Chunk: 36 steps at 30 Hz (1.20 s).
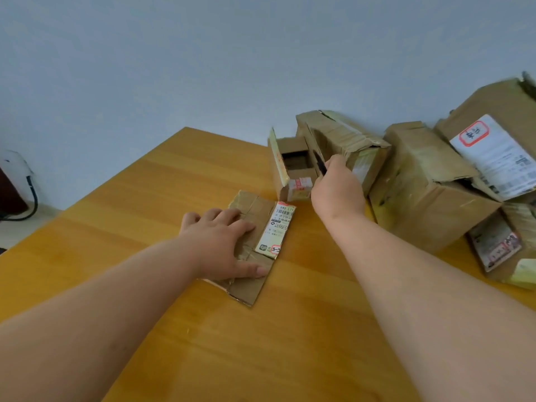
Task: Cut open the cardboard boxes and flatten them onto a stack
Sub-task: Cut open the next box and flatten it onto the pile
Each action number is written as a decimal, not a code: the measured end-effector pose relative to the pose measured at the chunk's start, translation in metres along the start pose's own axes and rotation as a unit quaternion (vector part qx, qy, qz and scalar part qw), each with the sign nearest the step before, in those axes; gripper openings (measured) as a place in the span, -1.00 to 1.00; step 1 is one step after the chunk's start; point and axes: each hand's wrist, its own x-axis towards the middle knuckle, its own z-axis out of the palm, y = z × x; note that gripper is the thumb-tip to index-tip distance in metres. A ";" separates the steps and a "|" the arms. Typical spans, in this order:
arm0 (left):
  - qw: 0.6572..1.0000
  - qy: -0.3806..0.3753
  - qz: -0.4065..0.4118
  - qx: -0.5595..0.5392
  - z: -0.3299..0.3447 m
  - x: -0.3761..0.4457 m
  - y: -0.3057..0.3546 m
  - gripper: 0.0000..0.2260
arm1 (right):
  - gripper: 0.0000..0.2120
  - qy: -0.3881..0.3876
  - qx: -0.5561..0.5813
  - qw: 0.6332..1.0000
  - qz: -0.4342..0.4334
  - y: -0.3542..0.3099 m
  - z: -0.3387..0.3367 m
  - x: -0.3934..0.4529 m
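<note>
- Fingers point(246, 226) of the left hand point(220, 242) lie straight and spread, pressing a flattened box point(255, 288) (white shipping label on its right edge) against the wooden table point(145, 198).
- The right hand point(336, 190) curls around a dark-handled cutter point(320, 163), at the open end of a taped box point(342, 137).
- A small open box point(280, 166) stands just left of it.
- Larger boxes point(429, 187) crowd the table's right side.
</note>
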 end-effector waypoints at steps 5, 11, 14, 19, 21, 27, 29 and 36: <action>0.999 0.014 -0.034 -0.024 0.000 -0.010 0.016 -0.14 | -0.94 0.044 0.033 0.998 -0.033 -0.007 -0.042 -0.014; 0.991 0.041 -0.035 -0.124 -0.006 -0.034 0.040 -0.37 | -0.86 -0.028 -0.006 0.997 -0.066 0.026 -0.093 -0.062; 0.949 0.173 -0.060 -0.256 -0.016 -0.054 0.053 -0.55 | -0.88 -0.059 -0.033 0.993 -0.093 0.048 -0.119 -0.096; 0.884 0.181 0.079 -0.423 -0.024 -0.099 0.101 -0.69 | -0.92 -0.117 -0.030 0.987 -0.104 0.080 -0.153 -0.148; 0.914 0.163 0.125 -0.349 -0.019 -0.114 0.120 -0.72 | -0.93 -0.140 -0.026 0.986 -0.086 0.094 -0.160 -0.167; 0.927 0.130 0.151 -0.318 -0.007 -0.139 0.148 -0.70 | -0.95 -0.162 0.044 0.986 -0.006 0.130 -0.178 -0.203; 0.932 0.106 0.146 -0.316 -0.007 -0.142 0.151 -0.68 | -0.98 -0.126 0.057 0.990 0.001 0.135 -0.182 -0.209; 0.937 0.025 0.124 -0.327 -0.011 -0.143 0.160 -0.64 | -0.84 -0.155 0.051 0.986 -0.019 0.124 -0.183 -0.219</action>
